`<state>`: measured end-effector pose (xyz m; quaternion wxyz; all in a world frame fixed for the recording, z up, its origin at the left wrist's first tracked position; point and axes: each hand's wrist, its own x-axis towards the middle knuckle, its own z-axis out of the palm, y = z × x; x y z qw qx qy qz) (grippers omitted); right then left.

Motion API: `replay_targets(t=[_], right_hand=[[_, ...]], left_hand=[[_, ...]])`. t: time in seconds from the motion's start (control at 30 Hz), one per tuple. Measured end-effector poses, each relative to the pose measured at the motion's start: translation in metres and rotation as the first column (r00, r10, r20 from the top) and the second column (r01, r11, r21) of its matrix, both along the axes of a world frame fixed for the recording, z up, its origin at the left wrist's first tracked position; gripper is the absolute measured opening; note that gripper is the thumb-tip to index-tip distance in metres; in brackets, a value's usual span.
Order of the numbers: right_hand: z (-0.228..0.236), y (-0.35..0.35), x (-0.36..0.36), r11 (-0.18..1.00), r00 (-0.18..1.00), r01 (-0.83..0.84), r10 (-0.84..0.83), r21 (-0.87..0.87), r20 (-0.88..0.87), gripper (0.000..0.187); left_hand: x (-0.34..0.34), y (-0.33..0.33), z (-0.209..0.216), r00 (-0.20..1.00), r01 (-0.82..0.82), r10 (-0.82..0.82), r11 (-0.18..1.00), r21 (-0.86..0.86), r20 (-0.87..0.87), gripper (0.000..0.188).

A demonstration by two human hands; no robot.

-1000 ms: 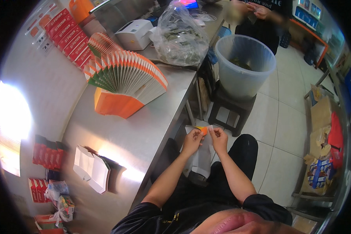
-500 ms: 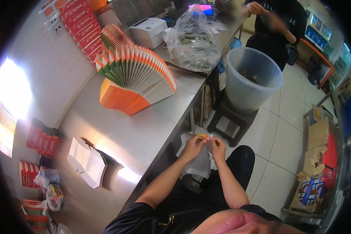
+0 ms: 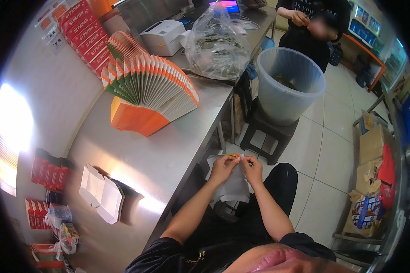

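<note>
Carton (image 3: 98, 193) lies open on the counter (image 3: 168, 150), left hand (image 3: 222, 169) pinches the orange-tinged top of a pale card sheet (image 3: 232, 190) beside the counter, and right hand (image 3: 252, 170) pinches it too, nearer its partner than a second ago

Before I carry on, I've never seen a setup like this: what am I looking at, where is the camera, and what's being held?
There's no machine here: these are a person's own bare hands. The camera sits on their head looking down, and its fisheye lens bends straight edges. Picture left is their left.

The left hand and right hand pinch the top of a pale sheet, with a little orange showing at the fingertips; the exact piece is too small to tell.

To the left, a metal table bears an open white carton and a fanned stack of orange, white and green card. Ahead, a clear tub stands on a dark stool.
</note>
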<state>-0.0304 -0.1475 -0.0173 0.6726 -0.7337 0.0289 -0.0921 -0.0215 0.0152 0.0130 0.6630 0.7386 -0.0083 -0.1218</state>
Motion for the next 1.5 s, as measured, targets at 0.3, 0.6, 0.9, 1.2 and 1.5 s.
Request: replay_targets(t=[0.3,0.6,0.9,1.2,1.5], right_hand=[[-0.001,0.002,-0.003,1.000,1.000,-0.008,0.008,0.000,0.011,0.020],[0.014,0.001,-0.002,0.997,0.997,-0.059,0.061,0.045,-0.039,0.022],[0.012,0.003,-0.010,0.996,0.992,-0.088,0.089,0.012,-0.089,0.026],[0.012,0.007,-0.006,0.976,0.998,0.063,-0.057,-0.210,0.033,0.020],[0.013,-0.010,0.003,0.857,0.967,0.227,-0.143,-0.462,0.211,0.015]], left_hand=[[-0.004,0.000,0.015,0.998,-0.024,0.019,0.997,0.078,0.063,0.022],[-0.001,0.002,0.008,0.995,-0.084,0.091,0.981,-0.177,0.032,0.021],[-0.008,-0.004,0.016,0.957,-0.098,-0.004,0.937,0.335,0.289,0.018],[-0.003,-0.008,-0.001,0.935,-0.210,0.125,0.949,0.233,0.333,0.015],[-0.004,0.000,0.039,0.826,-0.392,0.183,0.866,0.309,0.534,0.020]])
